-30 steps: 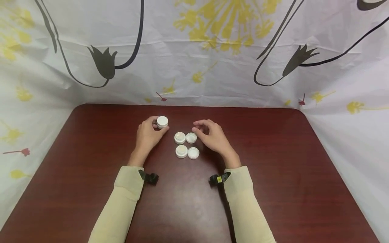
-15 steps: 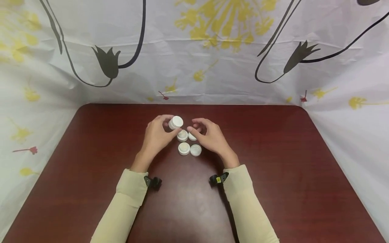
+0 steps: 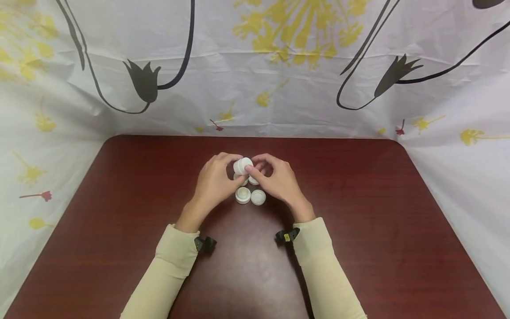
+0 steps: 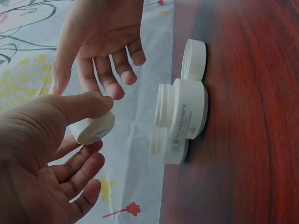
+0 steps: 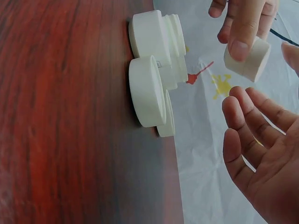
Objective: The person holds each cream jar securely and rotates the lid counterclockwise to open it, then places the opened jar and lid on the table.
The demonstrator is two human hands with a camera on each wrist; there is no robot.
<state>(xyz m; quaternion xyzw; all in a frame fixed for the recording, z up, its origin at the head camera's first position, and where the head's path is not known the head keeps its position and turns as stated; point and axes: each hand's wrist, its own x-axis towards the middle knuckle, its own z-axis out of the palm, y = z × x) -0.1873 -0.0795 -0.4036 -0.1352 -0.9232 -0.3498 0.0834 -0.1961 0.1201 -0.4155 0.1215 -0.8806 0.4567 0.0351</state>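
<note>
My left hand pinches a small white capped cream jar between thumb and fingers, raised above the table and tilted toward the right hand. In the left wrist view the jar's base faces the camera. My right hand is close to the jar's lid end, its fingers loosely bent; in the right wrist view its fingers appear apart from the jar. Below stand two uncapped white jars, the nearer one in full sight, the farther one mostly hidden by the hand and held jar.
Beside the uncapped jars, two white lids lie on the table, the nearer lid with its hollow side up and the farther lid partly covered. The dark red table meets a patterned white sheet behind and at both sides.
My left hand has carried the capped jar rightward to the right hand, tipping its top to the right. The right hand has barely moved. The jars and lids on the table stay put.
</note>
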